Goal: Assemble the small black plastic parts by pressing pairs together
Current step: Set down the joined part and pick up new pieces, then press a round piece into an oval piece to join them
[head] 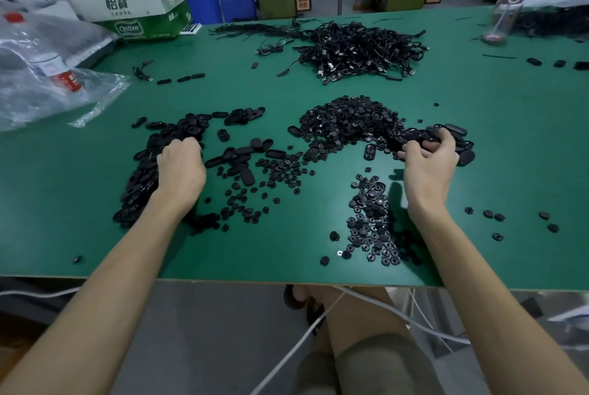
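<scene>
Small black plastic parts lie in heaps on the green table. A heap of oval parts runs along the left; my left hand rests on it with fingers curled down into the pieces, and what the fingers hold is hidden. A mound of small round parts sits at centre right. My right hand grips several black oval parts at that mound's right end. More round parts are scattered between my forearms.
A tangle of black cables lies at the back centre. Clear plastic bags and a green-and-white carton fill the back left. A clear bottle stands at back right. A white cable hangs below the table's front edge.
</scene>
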Tool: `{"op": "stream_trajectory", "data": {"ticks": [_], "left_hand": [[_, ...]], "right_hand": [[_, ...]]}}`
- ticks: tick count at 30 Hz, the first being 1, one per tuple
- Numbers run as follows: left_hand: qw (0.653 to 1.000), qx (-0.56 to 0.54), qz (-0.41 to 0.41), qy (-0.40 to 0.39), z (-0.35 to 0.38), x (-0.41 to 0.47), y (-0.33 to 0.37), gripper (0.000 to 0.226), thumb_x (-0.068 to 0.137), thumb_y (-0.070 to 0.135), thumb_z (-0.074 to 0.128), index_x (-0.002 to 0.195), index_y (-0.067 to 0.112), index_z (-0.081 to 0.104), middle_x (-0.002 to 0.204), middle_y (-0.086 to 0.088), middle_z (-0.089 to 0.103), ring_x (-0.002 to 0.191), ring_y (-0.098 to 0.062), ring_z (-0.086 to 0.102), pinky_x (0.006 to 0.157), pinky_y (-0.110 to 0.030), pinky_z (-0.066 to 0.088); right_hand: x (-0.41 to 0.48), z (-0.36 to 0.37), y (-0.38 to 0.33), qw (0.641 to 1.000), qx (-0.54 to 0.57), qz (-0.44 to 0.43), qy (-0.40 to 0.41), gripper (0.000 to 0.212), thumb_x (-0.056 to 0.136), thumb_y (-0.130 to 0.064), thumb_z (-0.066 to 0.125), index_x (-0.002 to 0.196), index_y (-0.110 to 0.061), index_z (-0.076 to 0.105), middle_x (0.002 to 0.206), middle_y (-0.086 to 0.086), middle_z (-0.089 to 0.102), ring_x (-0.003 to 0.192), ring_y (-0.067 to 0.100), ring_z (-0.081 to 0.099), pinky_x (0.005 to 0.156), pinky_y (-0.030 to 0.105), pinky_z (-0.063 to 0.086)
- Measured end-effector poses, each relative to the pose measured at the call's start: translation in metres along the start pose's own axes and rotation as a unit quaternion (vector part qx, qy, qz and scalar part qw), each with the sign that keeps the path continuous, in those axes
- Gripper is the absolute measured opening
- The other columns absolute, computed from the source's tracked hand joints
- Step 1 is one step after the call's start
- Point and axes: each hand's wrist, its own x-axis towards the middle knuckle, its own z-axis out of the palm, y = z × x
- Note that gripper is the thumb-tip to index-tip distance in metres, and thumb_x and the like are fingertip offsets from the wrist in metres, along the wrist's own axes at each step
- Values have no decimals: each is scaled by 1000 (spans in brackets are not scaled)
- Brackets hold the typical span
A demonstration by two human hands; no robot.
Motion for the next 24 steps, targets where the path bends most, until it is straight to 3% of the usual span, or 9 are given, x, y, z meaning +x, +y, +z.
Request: {"op": "stream_trajectory", "data": {"ticks": [4, 6, 9, 11, 13, 15, 18, 21, 24], "left_hand": [[999, -19, 2, 29, -2, -3, 10, 31, 95, -17, 48, 120, -7, 63, 117, -28, 60, 111, -44, 56, 98, -53, 49], [997, -65, 19, 29, -4, -9, 24, 33, 100, -10, 49, 130, -5, 62, 131, -29, 54, 117, -40, 55, 104, -47, 49], [987, -142, 71, 20, -4, -22, 53, 29, 104, 2, 52, 131, 1, 63, 135, -22, 49, 92, -16, 58, 91, -25, 49], [981, -166, 103, 12, 1, -29, 71, 22, 104, 9, 54, 123, 3, 63, 129, -15, 49, 75, -3, 49, 78, -22, 45], [976, -176, 124, 6, 5, -34, 87, 15, 104, 14, 54, 112, 5, 62, 118, -8, 46, 73, -3, 48, 76, -24, 44], [975, -170, 144, -5, 7, -36, 98, 11, 103, 16, 53, 104, 7, 58, 111, -6, 43, 73, -12, 54, 73, -33, 49], [976, -134, 167, -29, 13, -34, 104, 14, 105, 18, 53, 105, 5, 59, 108, -7, 44, 76, -23, 59, 74, -40, 52], [981, -118, 153, -18, 18, -31, 104, 13, 102, 16, 65, 107, 4, 67, 106, -6, 47, 82, -21, 58, 75, -35, 44], [984, -90, 154, 0, 22, -32, 105, 15, 100, 14, 68, 110, 3, 70, 106, -7, 52, 83, -21, 56, 75, -36, 45]], "right_hand": [[-4, -2, -2, 1000, -19, -2, -13, 72, 99, -18, 50, 164, -16, 16, 149, 8, 43, 100, 2, 61, 88, 30, 51], [-7, -2, -4, 1000, -22, -10, -21, 74, 101, -16, 49, 165, -14, 11, 163, 7, 29, 114, 0, 53, 102, 37, 53], [-10, -3, -8, 999, -28, -26, -24, 75, 100, -12, 47, 165, -13, 9, 171, 7, 11, 125, 1, 49, 104, 39, 54], [-12, -2, -10, 998, -36, -41, -21, 74, 100, -9, 47, 164, -13, 11, 172, 7, 3, 129, 4, 48, 105, 32, 52], [-14, -1, -10, 996, -40, -73, -21, 69, 102, -7, 49, 163, -12, 17, 171, 6, 9, 131, 5, 46, 106, 24, 48], [-16, -1, -11, 993, -45, -99, -35, 59, 104, -9, 51, 159, -10, 30, 161, 8, 29, 129, 7, 49, 107, 22, 46], [-19, 0, -11, 990, -55, -110, -67, 45, 104, -13, 53, 148, -10, 47, 142, 5, 47, 120, 7, 56, 103, 21, 47], [-19, 1, -10, 991, -41, -98, -85, 36, 103, -15, 55, 139, -13, 55, 135, 3, 49, 113, 4, 59, 102, 31, 54], [-18, 1, -9, 993, -16, -58, -104, 35, 101, -16, 57, 135, -18, 55, 136, 1, 51, 114, 8, 60, 96, 41, 58]]}}
